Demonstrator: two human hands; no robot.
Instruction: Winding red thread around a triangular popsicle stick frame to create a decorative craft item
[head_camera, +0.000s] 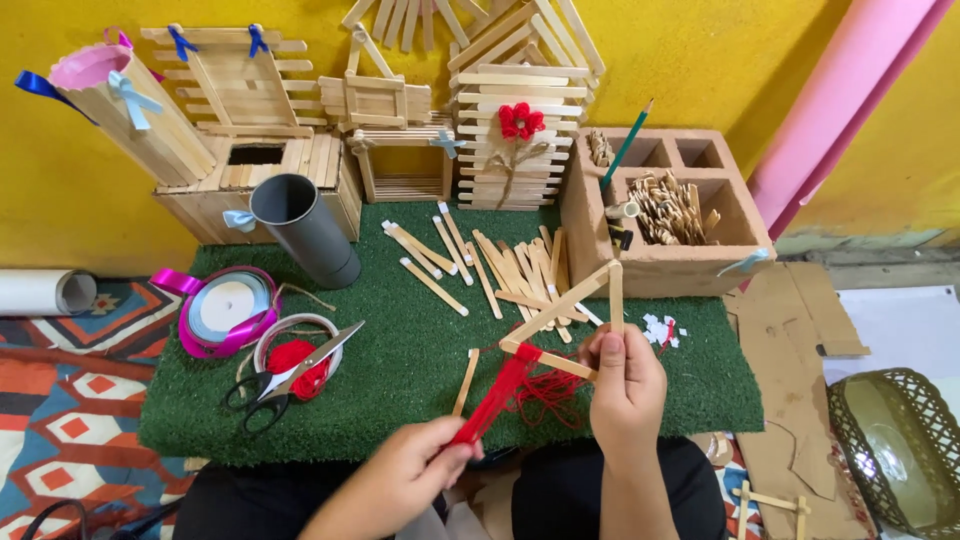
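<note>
The right hand (628, 385) pinches a triangle of flat wooden sticks (567, 318) above the green grass mat's (400, 340) front edge. The left hand's (415, 470) fingers pinch red yarn (495, 398) pulled tight. Pulling harder could snap the glued corner.

Green turf mat (400, 350) bears loose sticks (500, 270), scissors (285, 380), ribbon spool (228, 310)

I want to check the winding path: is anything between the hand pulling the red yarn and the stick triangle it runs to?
Nothing visible. The red yarn runs taut from the left hand straight to the stick triangle held by the right hand; one loose stick lies beside it on the green mat.
</note>
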